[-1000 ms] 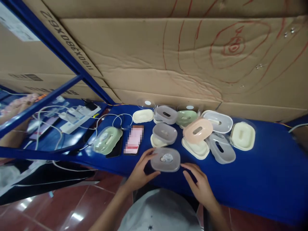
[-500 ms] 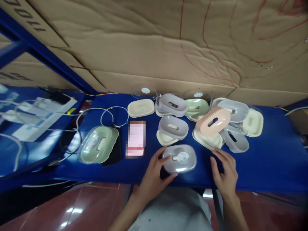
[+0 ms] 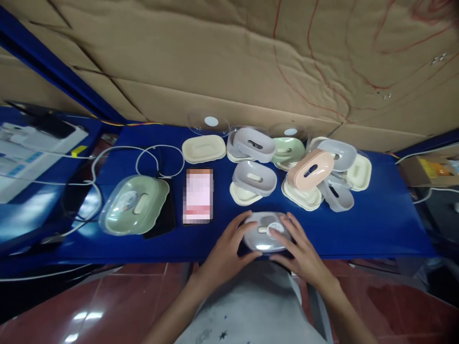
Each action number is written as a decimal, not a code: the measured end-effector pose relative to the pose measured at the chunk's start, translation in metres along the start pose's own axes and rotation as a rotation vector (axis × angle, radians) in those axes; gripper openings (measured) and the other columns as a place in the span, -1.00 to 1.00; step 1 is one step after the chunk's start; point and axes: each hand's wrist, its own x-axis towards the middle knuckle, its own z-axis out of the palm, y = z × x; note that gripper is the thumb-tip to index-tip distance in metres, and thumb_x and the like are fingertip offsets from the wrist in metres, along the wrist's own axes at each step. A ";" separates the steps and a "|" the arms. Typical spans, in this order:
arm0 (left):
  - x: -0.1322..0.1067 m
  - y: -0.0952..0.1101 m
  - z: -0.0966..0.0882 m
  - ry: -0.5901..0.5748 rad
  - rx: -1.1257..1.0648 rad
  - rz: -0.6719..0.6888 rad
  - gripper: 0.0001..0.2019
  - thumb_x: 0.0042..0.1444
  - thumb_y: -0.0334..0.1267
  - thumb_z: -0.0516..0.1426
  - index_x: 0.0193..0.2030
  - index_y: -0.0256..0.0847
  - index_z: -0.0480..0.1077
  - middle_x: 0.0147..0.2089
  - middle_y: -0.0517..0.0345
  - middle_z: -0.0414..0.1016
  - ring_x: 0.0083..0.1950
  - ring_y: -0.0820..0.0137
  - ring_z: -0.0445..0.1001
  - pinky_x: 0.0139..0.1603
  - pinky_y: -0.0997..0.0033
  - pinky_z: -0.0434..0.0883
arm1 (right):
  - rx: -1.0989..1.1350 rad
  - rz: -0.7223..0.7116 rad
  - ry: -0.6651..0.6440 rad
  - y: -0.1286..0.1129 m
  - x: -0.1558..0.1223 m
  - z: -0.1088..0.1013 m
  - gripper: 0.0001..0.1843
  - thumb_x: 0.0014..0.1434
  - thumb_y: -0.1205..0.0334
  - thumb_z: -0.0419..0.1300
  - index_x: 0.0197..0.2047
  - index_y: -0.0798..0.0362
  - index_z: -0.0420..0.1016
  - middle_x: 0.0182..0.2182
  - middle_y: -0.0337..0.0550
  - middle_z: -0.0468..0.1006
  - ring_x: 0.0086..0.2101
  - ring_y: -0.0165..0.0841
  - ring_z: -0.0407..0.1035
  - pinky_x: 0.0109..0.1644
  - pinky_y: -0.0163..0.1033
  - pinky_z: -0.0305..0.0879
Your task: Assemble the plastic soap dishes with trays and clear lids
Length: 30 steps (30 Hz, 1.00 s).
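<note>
Here, the left hand [image 3: 229,246] and right hand [image 3: 304,248] hold a clear-lidded grey soap box [image 3: 263,220] from its two ends, fingers curved over the top, thumbs spread toward the near side. Half a second ago the right hand was apart from it, off to the right. The box is close to the near edge of the blue tabletop [image 3: 380,227], in front of a grey soap tray [image 3: 260,177]. A phone [image 3: 198,197] lies leftward; bare tabletop stretches right.
</note>
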 end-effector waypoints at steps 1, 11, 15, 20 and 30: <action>0.001 0.004 -0.001 -0.042 0.000 0.003 -0.22 0.30 -0.12 0.39 0.55 0.21 0.14 0.63 -0.07 0.15 0.60 -0.02 0.27 0.49 -0.26 0.43 | -0.001 0.004 0.023 0.005 -0.006 -0.002 -0.17 0.40 0.07 0.37 0.62 -0.27 0.16 0.53 -0.01 0.28 0.52 0.08 0.12 0.40 0.25 0.47; 0.038 0.006 -0.006 0.250 0.613 0.022 -0.38 0.49 -0.15 0.18 0.60 0.01 0.11 0.49 -0.14 0.37 0.51 -0.09 0.35 0.46 -0.27 0.41 | -0.296 0.430 0.483 0.075 -0.146 -0.030 -0.14 0.30 0.11 0.46 0.57 -0.34 0.27 0.47 -0.02 0.37 0.34 0.26 0.40 0.36 0.51 0.42; 0.039 0.001 0.002 0.259 0.686 -0.002 -0.52 0.49 -0.18 0.17 0.49 -0.06 0.28 0.39 -0.11 0.48 0.41 -0.05 0.45 0.38 -0.18 0.49 | -0.442 0.662 0.674 0.119 -0.169 -0.041 -0.16 0.24 -0.03 0.49 0.52 -0.14 0.41 0.46 0.13 0.38 0.34 0.37 0.38 0.35 0.53 0.41; 0.030 0.008 0.006 0.321 0.719 -0.003 -0.74 0.45 -0.22 0.21 0.22 -0.13 0.45 0.22 -0.10 0.56 0.26 -0.03 0.54 0.26 -0.11 0.55 | -0.547 0.571 0.796 0.145 -0.136 -0.053 -0.19 0.32 -0.06 0.40 0.52 0.04 0.40 0.47 0.32 0.33 0.39 0.42 0.27 0.41 0.64 0.22; 0.007 0.005 0.004 0.258 0.634 0.136 -0.84 0.44 -0.28 0.24 0.11 -0.10 0.47 0.30 -0.13 0.46 0.28 0.04 0.54 0.22 -0.03 0.59 | 0.014 -0.039 0.040 0.010 0.052 -0.007 -0.36 0.50 0.01 0.25 0.56 -0.17 0.26 0.40 -0.07 0.49 0.35 -0.02 0.41 0.49 0.27 0.27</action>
